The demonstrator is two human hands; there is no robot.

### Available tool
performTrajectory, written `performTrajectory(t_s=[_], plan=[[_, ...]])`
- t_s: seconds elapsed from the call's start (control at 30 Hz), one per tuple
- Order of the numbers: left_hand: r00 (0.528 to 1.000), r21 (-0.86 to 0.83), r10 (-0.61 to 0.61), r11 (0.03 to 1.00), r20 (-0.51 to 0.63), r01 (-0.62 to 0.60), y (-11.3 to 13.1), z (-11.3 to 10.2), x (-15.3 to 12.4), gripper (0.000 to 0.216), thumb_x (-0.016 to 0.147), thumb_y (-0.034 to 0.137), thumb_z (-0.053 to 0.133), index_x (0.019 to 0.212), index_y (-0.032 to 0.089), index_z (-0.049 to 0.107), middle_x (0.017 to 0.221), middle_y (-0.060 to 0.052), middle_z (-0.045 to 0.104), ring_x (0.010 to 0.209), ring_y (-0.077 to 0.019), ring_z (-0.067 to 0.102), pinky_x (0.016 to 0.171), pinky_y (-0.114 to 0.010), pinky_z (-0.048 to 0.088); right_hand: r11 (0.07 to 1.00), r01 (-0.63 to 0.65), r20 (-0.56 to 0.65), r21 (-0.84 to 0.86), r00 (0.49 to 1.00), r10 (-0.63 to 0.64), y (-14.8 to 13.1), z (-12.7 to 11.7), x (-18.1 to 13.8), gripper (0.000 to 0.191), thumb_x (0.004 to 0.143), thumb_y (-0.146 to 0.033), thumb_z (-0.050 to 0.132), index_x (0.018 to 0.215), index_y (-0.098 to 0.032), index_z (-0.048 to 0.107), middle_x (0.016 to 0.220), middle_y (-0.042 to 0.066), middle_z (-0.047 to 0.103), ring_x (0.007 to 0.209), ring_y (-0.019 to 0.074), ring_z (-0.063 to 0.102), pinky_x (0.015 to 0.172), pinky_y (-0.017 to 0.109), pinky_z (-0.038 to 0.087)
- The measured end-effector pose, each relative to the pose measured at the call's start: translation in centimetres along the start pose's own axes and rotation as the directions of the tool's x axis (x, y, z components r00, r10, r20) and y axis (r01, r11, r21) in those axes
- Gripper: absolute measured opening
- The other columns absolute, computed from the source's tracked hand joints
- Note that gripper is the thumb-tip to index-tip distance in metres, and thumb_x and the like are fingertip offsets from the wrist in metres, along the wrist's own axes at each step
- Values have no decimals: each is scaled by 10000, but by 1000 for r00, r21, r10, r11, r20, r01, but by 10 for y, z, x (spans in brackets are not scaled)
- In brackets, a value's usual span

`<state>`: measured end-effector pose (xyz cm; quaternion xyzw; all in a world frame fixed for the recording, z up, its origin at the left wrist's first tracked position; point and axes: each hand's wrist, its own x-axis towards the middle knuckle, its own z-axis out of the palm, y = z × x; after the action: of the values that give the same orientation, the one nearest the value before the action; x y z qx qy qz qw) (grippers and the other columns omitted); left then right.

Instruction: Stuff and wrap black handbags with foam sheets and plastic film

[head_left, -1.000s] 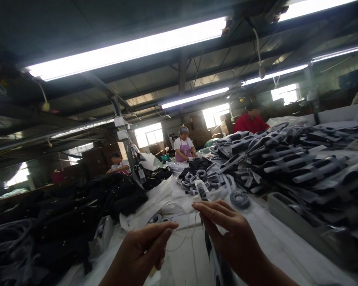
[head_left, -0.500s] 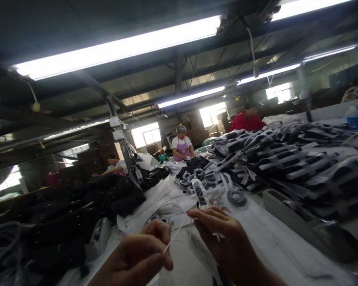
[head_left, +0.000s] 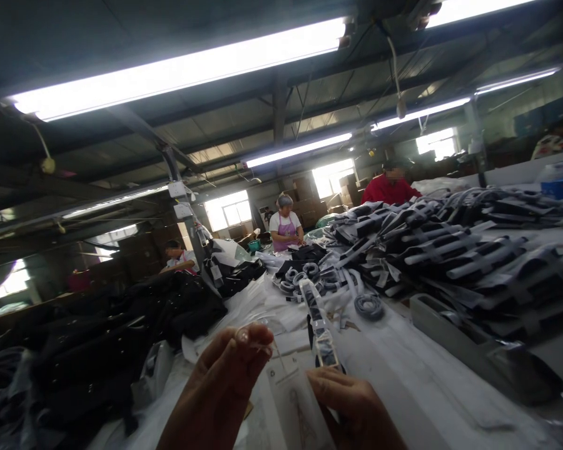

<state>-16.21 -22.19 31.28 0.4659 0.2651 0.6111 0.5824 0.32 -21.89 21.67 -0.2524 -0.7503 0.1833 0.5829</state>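
Note:
My left hand (head_left: 216,387) is closed in a pinch, with a thin white string (head_left: 278,355) at its fingertips. The string runs down to a white hang tag (head_left: 288,400), printed with small marks near its top. My right hand (head_left: 351,403) grips the tag's right edge, its thumb along the side. Just beyond the right hand lies a long strip with a clear, shiny cover (head_left: 319,328) over dark material. Its near end is partly hidden by that hand, and I cannot tell whether they touch.
A white-covered table (head_left: 431,381) stretches ahead. On it are a grey tape dispenser (head_left: 478,350), coiled grey rolls (head_left: 368,306) and a high pile of wrapped dark pieces (head_left: 450,244). Black goods (head_left: 98,344) heap up at left. Co-workers (head_left: 286,228) stand farther back.
The string was stretched between both hands. Now my left hand is raised with the string at its fingertips, my right hand has moved lower onto the tag, and the tag has come into sight.

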Motion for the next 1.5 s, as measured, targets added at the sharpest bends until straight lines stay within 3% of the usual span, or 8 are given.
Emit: performTrajectory(t_s=[0.2,0.37,0.47,0.6,0.77,1.13,1.3,1.5], plan=[[1000,62,-20,998,6,19,-2,11,2,211,666,394,874,768,244,766,810,10,773,842,-161,732,775,-211,582,903,-253,-103,347,947,305,7,-13,-22,401,960,-380,585,1353,-304,617,1262,105,700,1206,298,636,1014,470,516],[998,31,-51,998,44,49,-7,23,2,294,629,416,892,801,217,761,903,-26,792,843,-209,743,730,-257,595,887,-232,-11,399,966,258,-9,-11,-6,543,943,-567,559,1425,-318,534,1380,87,619,1303,286,553,1105,477,412],[993,2,-105,994,58,105,-10,30,-1,267,637,396,890,805,235,760,895,-15,790,841,-210,741,689,-254,589,857,-278,30,433,955,295,-14,0,6,553,851,-547,691,1301,-228,643,1154,91,715,1084,265,666,985,384,498],[992,-23,-118,993,39,119,-10,29,0,193,671,320,874,794,236,752,885,-9,782,794,-172,730,671,-218,574,640,-508,134,576,831,539,-10,9,3,371,730,-459,833,913,-148,743,651,-12,632,590,108,576,575,189,448],[990,-42,-128,991,53,130,-16,17,8,172,698,242,846,826,185,746,970,-48,764,579,-79,605,539,-188,512,481,-504,169,717,795,582,-15,-9,-16,364,697,-463,863,874,-161,762,744,17,686,543,54,516,569,161,422],[866,305,-427,887,259,346,-93,-21,33,310,715,475,822,788,181,754,857,-82,762,829,-186,702,706,-243,548,536,-767,-59,353,553,831,1,-109,-49,388,785,-548,766,770,-161,753,591,-23,584,478,57,464,451,149,357],[897,444,-377,861,232,247,-129,-59,58,349,746,524,775,824,186,741,876,-70,740,778,-176,688,578,-209,491,641,-766,-104,-58,643,759,26,-115,-45,348,859,-501,689,840,-169,792,804,43,749,723,170,649,661,249,489],[767,506,-451,841,456,194,-158,-49,63,558,686,506,828,1132,191,712,745,-13,688,599,-114,564,470,-195,351,693,-677,21,-249,712,702,39,-84,-20,280,876,-408,648,870,-176,804,829,15,776,814,214,689,684,249,485]])
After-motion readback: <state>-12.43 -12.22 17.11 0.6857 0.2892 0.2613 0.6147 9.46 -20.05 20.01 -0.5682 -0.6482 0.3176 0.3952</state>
